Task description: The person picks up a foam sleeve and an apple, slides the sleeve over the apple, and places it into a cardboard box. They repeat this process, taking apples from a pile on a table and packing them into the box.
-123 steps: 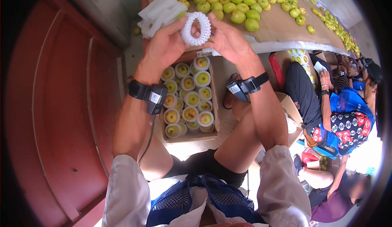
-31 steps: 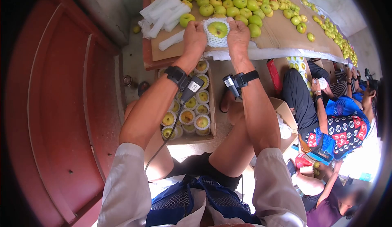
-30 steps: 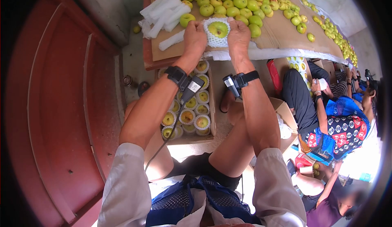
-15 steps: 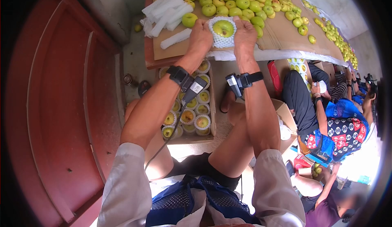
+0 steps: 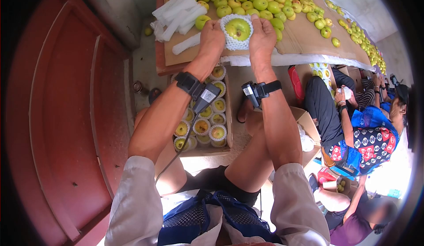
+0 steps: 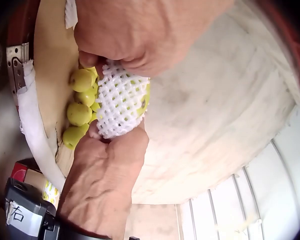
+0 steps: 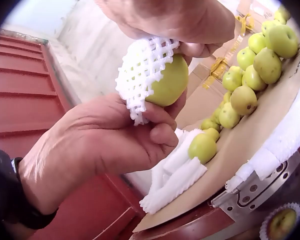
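A green apple [image 5: 238, 30] sits inside a white foam net sleeve [image 5: 237, 45] over the near edge of the cardboard-covered table [image 5: 304, 42]. My left hand [image 5: 211, 39] pinches the sleeve on its left side, and my right hand [image 5: 263, 37] pinches the opposite side. Both hands have curled fingers at the net's edge. Part of the apple's skin [image 7: 171, 84] shows bare beyond the mesh in the right wrist view. Seen from the left wrist, the netting [image 6: 121, 102] covers most of the fruit between the two hands.
Loose apples [image 5: 267, 0] cover the back of the table. Folded foam sleeves [image 5: 179, 14] lie at its left, with a single sleeve [image 5: 186, 44] nearer. Below, a box [image 5: 229, 135] holds netted apples. A red door [image 5: 62, 113] stands left; other people [image 5: 375, 131] sit at right.
About four seconds ago both hands held the sleeve as a stretched ring with no apple showing; now an apple fills it. Over the last half second the hands moved slightly left with it.
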Tool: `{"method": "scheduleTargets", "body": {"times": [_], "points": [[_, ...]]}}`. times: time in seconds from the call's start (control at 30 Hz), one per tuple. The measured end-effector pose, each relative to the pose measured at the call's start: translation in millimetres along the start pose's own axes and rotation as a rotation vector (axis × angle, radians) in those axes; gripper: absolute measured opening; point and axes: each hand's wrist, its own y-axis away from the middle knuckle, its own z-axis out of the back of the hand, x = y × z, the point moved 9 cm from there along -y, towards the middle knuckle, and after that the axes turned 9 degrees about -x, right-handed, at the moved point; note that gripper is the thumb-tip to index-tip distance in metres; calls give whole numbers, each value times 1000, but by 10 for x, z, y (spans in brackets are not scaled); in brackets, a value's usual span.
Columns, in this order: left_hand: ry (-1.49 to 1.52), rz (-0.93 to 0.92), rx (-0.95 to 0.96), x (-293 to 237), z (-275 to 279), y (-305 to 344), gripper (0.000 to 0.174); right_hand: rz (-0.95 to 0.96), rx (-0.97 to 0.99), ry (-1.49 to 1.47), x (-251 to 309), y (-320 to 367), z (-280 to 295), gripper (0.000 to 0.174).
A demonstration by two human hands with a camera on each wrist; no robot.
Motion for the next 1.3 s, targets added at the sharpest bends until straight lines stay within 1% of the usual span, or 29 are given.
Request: {"method": "scheduleTargets", "body": {"times": [0.03, 0.07, 0.17, 0.23, 0.33, 0.43, 0.53, 0.57, 0.63, 0.67, 0.73, 0.77, 0.83, 0.97, 1.13, 1.3], "points": [[8, 1, -3, -33, 11, 36, 30, 13, -7, -3, 23, 6, 1, 25], [16, 2, -7, -37, 15, 47, 30, -19, -10, -43, 2, 6, 3, 24], [84, -94, -36, 1, 11, -6, 32, -99, -22, -158, -27, 22, -9, 24], [104, -61, -26, 35, -3, 7, 33, -132, -39, -225, -4, 66, -24, 23], [125, -17, -28, -44, 17, 117, 34, -129, -32, -204, 14, 96, -13, 23], [145, 17, -23, -73, 12, 168, 37, 30, -51, -114, 113, 81, 11, 24], [156, 40, -15, -130, 36, 232, 38, 124, -61, -29, 170, 97, 34, 27], [158, 47, -13, -147, 41, 245, 39, 120, -65, -17, 156, 97, 40, 27], [203, -17, -64, -151, 60, 209, 32, 110, -74, 6, 130, 97, 53, 27], [225, -49, -89, -173, 77, 201, 31, 32, -81, -76, 56, 105, 50, 26], [157, -44, -49, -147, 65, 169, 32, -123, -93, -238, -106, 147, 5, 25], [122, -41, -29, -138, 65, 161, 33, -193, -89, -288, -125, 185, -22, 24], [124, -83, -19, -165, 78, 163, 31, -333, -82, -387, -148, 274, -54, 22], [111, -162, -13, -203, 89, 160, 27, -398, -92, -457, -193, 316, -64, 23], [172, -71, 8, -146, 71, 165, 29, -404, -122, -498, -268, 326, -56, 29], [199, 12, 21, -90, 77, 182, 34, -336, -85, -418, -185, 314, -78, 37]]}}
